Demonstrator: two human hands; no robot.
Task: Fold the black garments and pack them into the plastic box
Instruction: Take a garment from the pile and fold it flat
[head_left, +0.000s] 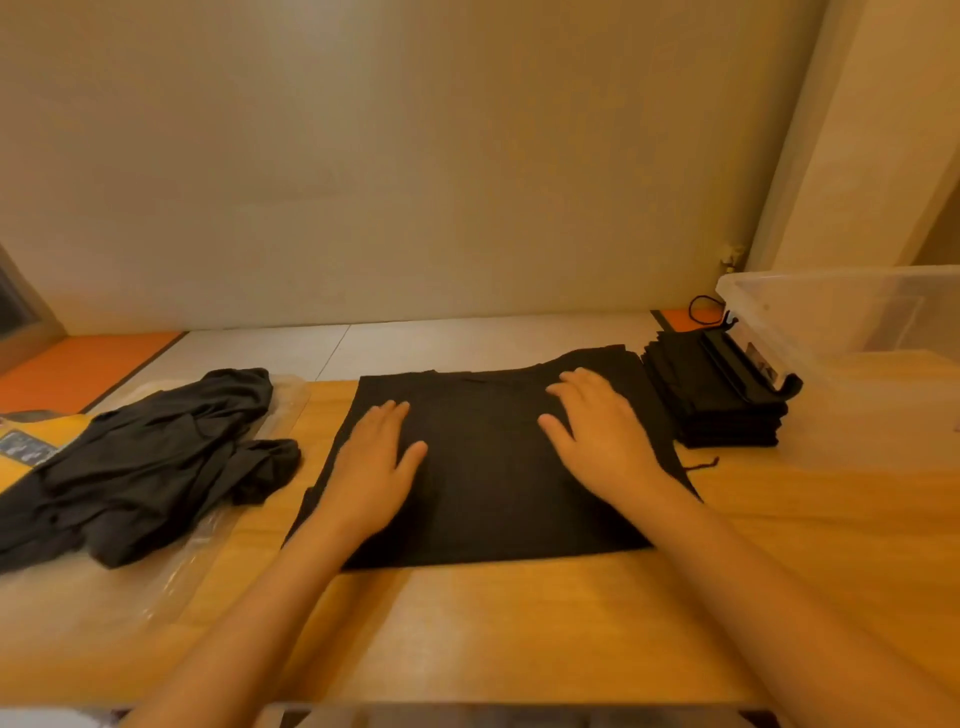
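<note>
Now flat on garment (488, 499): L hand (371, 467), R hand (597, 436), fingers (387, 418) straight, gripping nothing. Garment long axis L-R; plastic box (841, 322) to its right, nearer R hand.

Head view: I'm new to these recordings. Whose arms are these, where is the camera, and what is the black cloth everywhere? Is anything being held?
There is no machine here. The single picture comes from a camera worn on a person's head, looking forward and down, so the two bare arms reaching in from the bottom are that person's own. The left hand and the right hand lie flat, fingers straight, on a black garment spread on the wooden table; they press it and grip nothing. To the left, a heap of unfolded black garments lies on clear plastic wrapping. To the right, a stack of folded black garments sits beside a clear plastic box.
</note>
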